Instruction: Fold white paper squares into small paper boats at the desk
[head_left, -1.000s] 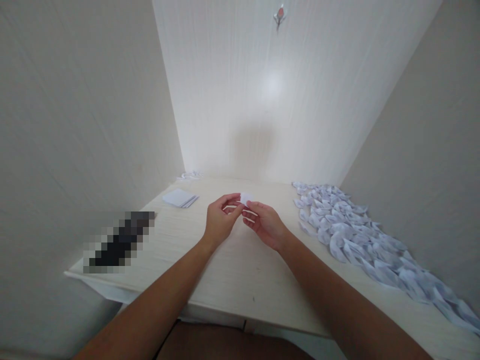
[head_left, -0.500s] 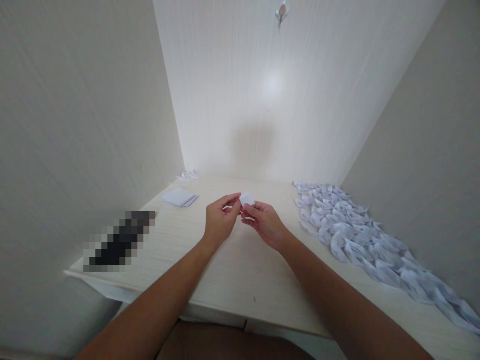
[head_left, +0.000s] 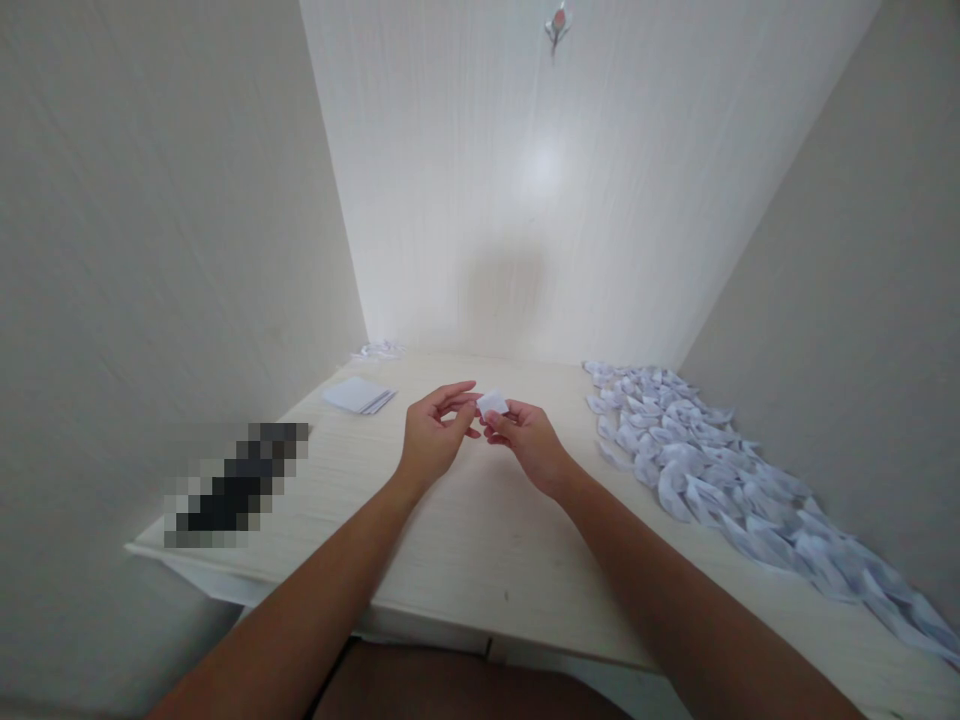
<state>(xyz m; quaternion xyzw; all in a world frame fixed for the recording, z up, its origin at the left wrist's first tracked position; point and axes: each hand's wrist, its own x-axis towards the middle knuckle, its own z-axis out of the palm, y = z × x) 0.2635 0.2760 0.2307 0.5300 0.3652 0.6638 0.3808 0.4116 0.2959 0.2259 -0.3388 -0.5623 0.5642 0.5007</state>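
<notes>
Both my hands meet above the middle of the pale wooden table (head_left: pixel 465 540). Between them is a small white piece of paper (head_left: pixel 493 403). My right hand (head_left: pixel 525 440) pinches it with thumb and fingers. My left hand (head_left: pixel 433 432) has its fingers curled, with the fingertips touching the paper's left edge. A stack of flat white paper squares (head_left: pixel 358 395) lies on the table to the left of my hands.
A long heap of several folded white paper pieces (head_left: pixel 720 470) runs along the table's right side by the wall. A few more folded pieces (head_left: pixel 379 350) lie in the far left corner. A blurred dark object (head_left: pixel 236 485) lies at the left edge. Walls close in on three sides.
The hands have sunk slightly and turned the paper; the left index finger has lifted and stretched out more. Otherwise the scene is the same.
</notes>
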